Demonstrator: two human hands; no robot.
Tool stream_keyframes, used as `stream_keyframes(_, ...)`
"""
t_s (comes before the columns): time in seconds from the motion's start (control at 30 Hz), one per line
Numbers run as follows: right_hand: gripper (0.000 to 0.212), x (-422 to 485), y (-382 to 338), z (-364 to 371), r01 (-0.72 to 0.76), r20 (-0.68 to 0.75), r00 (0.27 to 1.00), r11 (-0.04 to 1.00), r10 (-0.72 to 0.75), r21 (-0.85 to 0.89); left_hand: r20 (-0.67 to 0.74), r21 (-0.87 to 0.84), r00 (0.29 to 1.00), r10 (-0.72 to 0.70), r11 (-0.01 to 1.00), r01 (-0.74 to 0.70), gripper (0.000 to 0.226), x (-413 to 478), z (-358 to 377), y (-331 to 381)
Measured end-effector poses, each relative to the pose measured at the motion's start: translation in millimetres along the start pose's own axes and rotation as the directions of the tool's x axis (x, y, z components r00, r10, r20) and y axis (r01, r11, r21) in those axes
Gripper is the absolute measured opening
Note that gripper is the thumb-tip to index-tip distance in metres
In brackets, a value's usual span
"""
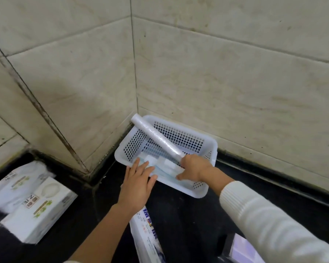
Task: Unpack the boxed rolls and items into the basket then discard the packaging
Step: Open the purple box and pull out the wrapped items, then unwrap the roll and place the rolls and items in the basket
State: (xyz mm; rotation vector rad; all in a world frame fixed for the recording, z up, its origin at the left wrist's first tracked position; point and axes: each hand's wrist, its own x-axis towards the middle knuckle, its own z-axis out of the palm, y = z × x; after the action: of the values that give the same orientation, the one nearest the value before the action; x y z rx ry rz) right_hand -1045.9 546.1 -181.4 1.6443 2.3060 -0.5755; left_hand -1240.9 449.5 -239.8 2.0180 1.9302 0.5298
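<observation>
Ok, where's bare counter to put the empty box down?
Bare black counter lies between the long box and the right sleeve, and between the tissue boxes and the left hand. The corner is crowded: the basket fills it, both hands over it.

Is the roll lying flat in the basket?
No, the roll is tilted, its far end propped on the basket rim and its near end gripped by the right hand.
</observation>
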Motion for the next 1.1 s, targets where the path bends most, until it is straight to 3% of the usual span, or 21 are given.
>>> stream_keyframes(0.13,0.050,-7,3,2,0.042,0.018,0.999,0.999,-0.042,-0.004,0.016,-0.034,1.000,-0.015,0.999,0.015,0.043,1,-2,2)
stream_keyframes(0.2,0.047,-16,2,-1,0.055,-0.025,0.998,0.996,-0.053,0.064,0.017,-0.131,1.000,-0.018,0.991,0.020,0.043,0,-8,3)
stream_keyframes(0.27,0.037,-29,-1,-5,0.092,-0.126,0.990,0.974,-0.067,0.207,-0.075,-0.266,0.995,-0.058,0.963,0.036,0.042,-8,-17,3)
stream_keyframes(0.4,0.009,-67,-17,-1,0.217,-0.311,0.948,0.846,-0.065,0.486,-0.277,-0.463,0.882,-0.380,0.858,0.225,0.032,-53,-23,1)
stream_keyframes(0.53,0.011,-106,-45,42,0.222,-0.182,0.974,0.755,-0.138,0.617,-0.133,-0.609,0.800,-0.585,0.685,0.400,0.025,-116,-6,1)
stream_keyframes(0.7,0.012,-141,-83,104,0.256,-0.067,0.964,0.828,-0.258,0.499,0.081,-0.643,0.821,-0.565,0.600,0.477,0.025,-154,7,6)
stream_keyframes(0.83,0.027,-156,-101,125,0.372,-0.059,0.928,0.926,-0.369,0.066,0.242,-0.613,0.810,-0.534,0.562,0.554,0.028,-155,7,2)
stream_keyframes(0.93,0.028,-157,-104,124,0.351,-0.110,0.924,0.926,-0.367,-0.138,0.309,-0.494,0.814,-0.491,0.649,0.579,0.035,-156,14,-2)
stream_keyframes(1.1,0.029,-145,-106,122,0.181,-0.120,0.970,0.956,-0.213,-0.231,0.271,-0.309,0.869,-0.415,0.817,0.486,0.048,-155,22,-2)
